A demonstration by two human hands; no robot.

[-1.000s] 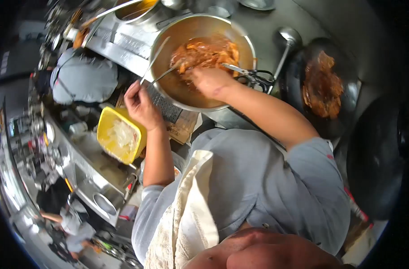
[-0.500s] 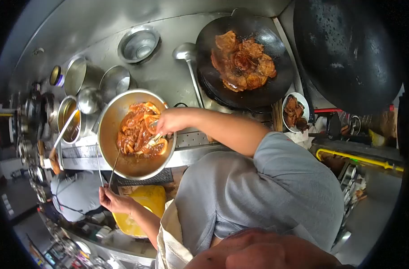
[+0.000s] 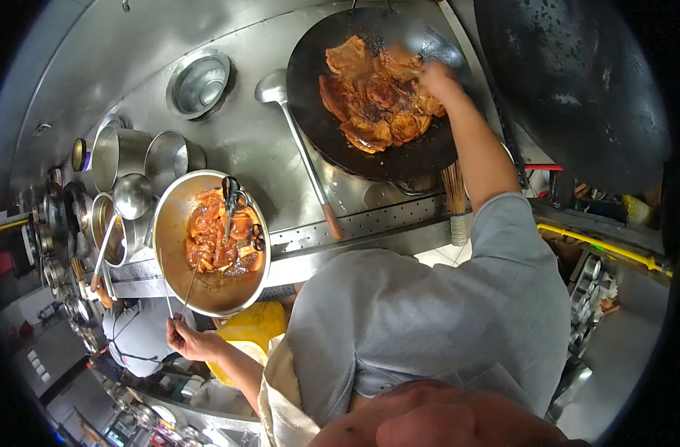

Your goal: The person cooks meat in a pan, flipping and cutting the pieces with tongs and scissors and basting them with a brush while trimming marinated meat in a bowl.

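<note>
My left hand (image 3: 191, 339) grips a pair of thin metal tongs (image 3: 188, 292). One tong arm reaches inside the metal bowl (image 3: 228, 292), the other lies by its near left rim. Sauce-coated raw meat slices (image 3: 212, 232) fill the bowl, and black-handled scissors (image 3: 234, 200) rest on them. To the right, my right hand (image 3: 438, 78) is over the wok (image 3: 310, 123), at the edge of the browned meat slices (image 3: 384, 97). Blur hides its fingertips, so I cannot tell whether it holds a slice.
A ladle (image 3: 302, 149) lies between bowl and wok. An empty metal basin (image 3: 198, 83) stands behind. Pots (image 3: 124, 156) crowd the left, one with another ladle (image 3: 133, 195). A bamboo brush (image 3: 455, 197) is right of the wok; a co-worker (image 3: 135, 339) is lower left.
My right hand has moved from the meat in the bowl up and right to the wok. The scissors now show plainly in the bowl. My left hand stays at the tongs; the whole view has shifted.
</note>
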